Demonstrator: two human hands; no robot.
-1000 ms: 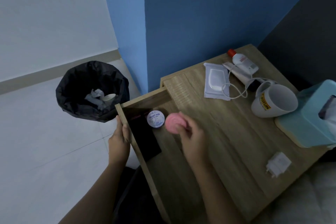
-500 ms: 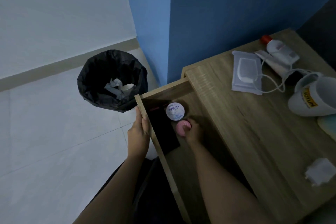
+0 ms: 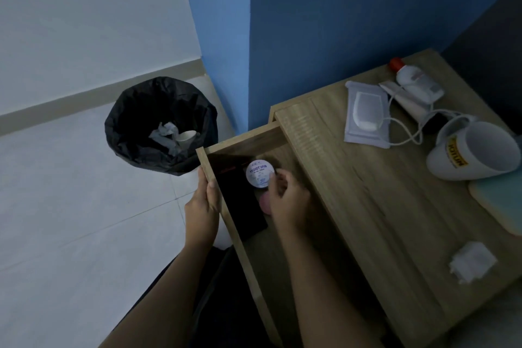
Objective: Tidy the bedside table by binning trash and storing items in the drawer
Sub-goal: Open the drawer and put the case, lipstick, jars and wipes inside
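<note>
The wooden drawer (image 3: 243,251) of the bedside table (image 3: 367,206) stands pulled out. My left hand (image 3: 202,206) grips its front edge near the far corner. My right hand (image 3: 288,200) is inside the drawer with its fingers loosely apart, the thumb over the rim of a white round jar (image 3: 258,174). A pink round jar (image 3: 264,202) lies on the drawer floor, half hidden by that hand. A flat black item (image 3: 240,206) lies along the drawer front.
On the tabletop are a wipes pack (image 3: 365,113), a red-capped bottle (image 3: 415,82), a tube (image 3: 406,102), a white cable (image 3: 406,133), a tipped mug (image 3: 474,150), a teal tissue box (image 3: 500,200) and a white charger (image 3: 471,261). A black-lined bin (image 3: 135,121) with trash stands on the floor at left.
My right hand carried the pink jar down from the table edge into the drawer and let it go next to the white jar. The left hand stayed on the drawer front.
</note>
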